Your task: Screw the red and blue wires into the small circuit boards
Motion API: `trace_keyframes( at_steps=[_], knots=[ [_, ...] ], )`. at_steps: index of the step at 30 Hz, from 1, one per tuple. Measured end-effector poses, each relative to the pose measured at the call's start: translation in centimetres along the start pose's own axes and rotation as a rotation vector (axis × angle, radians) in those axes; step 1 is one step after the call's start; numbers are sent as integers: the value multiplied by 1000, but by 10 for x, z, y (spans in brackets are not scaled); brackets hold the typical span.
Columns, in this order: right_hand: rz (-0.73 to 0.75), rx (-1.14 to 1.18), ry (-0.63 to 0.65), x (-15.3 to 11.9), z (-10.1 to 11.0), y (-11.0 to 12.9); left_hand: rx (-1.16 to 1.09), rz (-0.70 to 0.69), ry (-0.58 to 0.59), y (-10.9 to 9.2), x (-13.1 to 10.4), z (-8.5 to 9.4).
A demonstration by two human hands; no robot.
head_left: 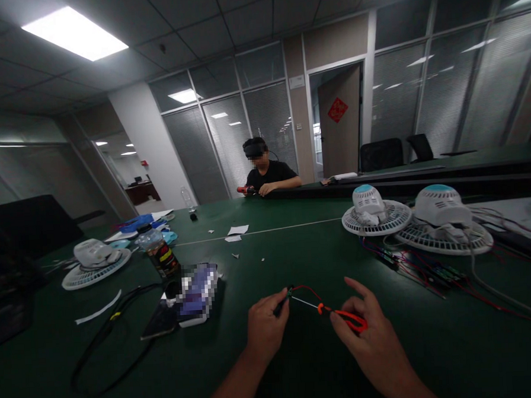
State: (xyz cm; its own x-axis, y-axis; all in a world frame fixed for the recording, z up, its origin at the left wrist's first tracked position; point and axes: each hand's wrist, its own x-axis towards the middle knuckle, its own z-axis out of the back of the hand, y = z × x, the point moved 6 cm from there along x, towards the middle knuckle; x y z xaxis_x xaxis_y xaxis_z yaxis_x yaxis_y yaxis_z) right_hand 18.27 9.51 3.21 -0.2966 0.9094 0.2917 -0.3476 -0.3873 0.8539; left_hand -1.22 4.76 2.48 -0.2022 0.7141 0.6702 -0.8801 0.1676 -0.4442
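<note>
My left hand is closed, pinching a small part with a green circuit board at its top between thumb and fingers. A thin red wire arches from the board to the right. My right hand grips the orange and black handle of a screwdriver with thumb and fingers, the index finger raised. Its slim metal shaft points left, and the tip is at or very near the board; contact is too small to make out. Both hands are above the green table.
Two white fan heads with loose wires and circuit boards lie right; another fan head lies left. A bottle, a blurred purple package and black cable are left. Across the table, a person holds a red tool.
</note>
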Motion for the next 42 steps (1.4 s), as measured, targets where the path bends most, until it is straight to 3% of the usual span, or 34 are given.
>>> trace_keyframes(
  at_steps=[3, 9, 25, 29, 35, 42],
  knots=[
    [15, 20, 24, -1, 0, 1, -2, 0, 3, 1, -1, -1],
    [-201, 4, 147, -2, -3, -6, -3, 9, -3, 4, -1, -1],
    [14, 2, -4, 1, 1, 0, -5, -5, -3, 2, -1, -1],
    [-11, 43, 23, 0, 2, 4, -1, -12, -4, 1, -1, -1],
    [-208, 115, 115, -2, -1, -1, 1, -19, -8, 1, -2, -1],
    [-123, 105, 99, 0, -3, -2, 2, -8, -3, 2, -2, -2]
  ],
)
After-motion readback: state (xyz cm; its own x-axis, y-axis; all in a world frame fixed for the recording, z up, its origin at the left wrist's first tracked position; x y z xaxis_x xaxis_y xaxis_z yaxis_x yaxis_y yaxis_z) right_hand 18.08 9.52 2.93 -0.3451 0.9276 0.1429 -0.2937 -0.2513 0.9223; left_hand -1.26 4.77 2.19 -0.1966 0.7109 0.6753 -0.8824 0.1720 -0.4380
